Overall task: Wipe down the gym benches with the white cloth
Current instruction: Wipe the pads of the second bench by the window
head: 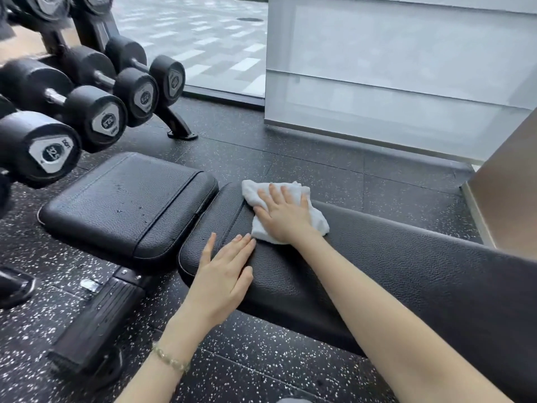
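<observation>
A black padded gym bench runs across the view, with a short seat pad (125, 199) on the left and a long back pad (406, 274) on the right. A crumpled white cloth (255, 190) lies on the far left end of the long pad. My right hand (283, 215) presses flat on the cloth with straight, spread fingers. My left hand (226, 271) rests flat on the same pad just in front of the cloth, fingers straight, holding nothing.
A rack of black dumbbells (98, 112) stands close on the left, its foot (180, 126) on the speckled rubber floor. The bench's black base bar (98, 321) lies below the seat pad. A white panel (392, 82) and a brown wall (511, 193) stand behind.
</observation>
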A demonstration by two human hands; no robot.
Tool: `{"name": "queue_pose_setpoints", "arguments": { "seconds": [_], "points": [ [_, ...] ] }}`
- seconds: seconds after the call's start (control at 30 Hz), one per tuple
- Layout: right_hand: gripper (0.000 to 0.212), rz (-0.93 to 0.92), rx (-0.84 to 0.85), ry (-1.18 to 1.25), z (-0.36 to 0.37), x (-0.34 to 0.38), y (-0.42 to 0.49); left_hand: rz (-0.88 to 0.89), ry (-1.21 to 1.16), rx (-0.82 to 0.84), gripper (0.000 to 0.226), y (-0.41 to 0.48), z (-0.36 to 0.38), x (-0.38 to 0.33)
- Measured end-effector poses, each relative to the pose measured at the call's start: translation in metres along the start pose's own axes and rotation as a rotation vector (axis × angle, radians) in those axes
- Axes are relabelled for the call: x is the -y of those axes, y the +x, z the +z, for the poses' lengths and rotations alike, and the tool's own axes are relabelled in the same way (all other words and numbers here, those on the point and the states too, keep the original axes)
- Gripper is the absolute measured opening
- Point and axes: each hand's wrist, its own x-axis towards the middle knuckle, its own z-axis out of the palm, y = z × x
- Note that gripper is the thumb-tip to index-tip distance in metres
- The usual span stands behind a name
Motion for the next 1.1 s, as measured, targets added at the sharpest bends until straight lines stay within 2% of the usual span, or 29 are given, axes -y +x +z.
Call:
{"name": "queue_pose_setpoints", "arguments": {
  "seconds": [0.3, 0.57, 0.67, 0.8, 1.0, 1.1],
  "points": [
    [0.057, -0.038, 0.004, -0.014, -0.003, 0.001, 0.021, 0.027, 0.060, 0.178, 0.057, -0.001, -0.013, 0.004],
    [0.057, -0.084, -0.006, 0.021, -0.001, -0.008, 0.025, 0.028, 0.102, 0.148, 0.060, 0.001, -0.011, -0.001],
    [0.056, -0.133, -0.041, 0.006, -0.001, -0.007, 0.025, -0.016, 0.091, 0.167, 0.062, 0.002, -0.009, -0.001],
    [0.055, -0.209, -0.022, -0.031, -0.001, -0.008, 0.018, -0.128, -0.073, 0.125, 0.059, 0.005, -0.018, -0.007],
    [0.054, -0.339, -0.024, -0.075, 0.004, -0.004, -0.019, -0.224, 0.139, 0.060, 0.060, -0.018, -0.046, 0.013],
    [0.074, -0.386, -0.026, -0.069, 0.009, 0.007, -0.056, -0.380, 0.270, 0.082, 0.071, -0.035, -0.047, 0.034]
  ]
}}
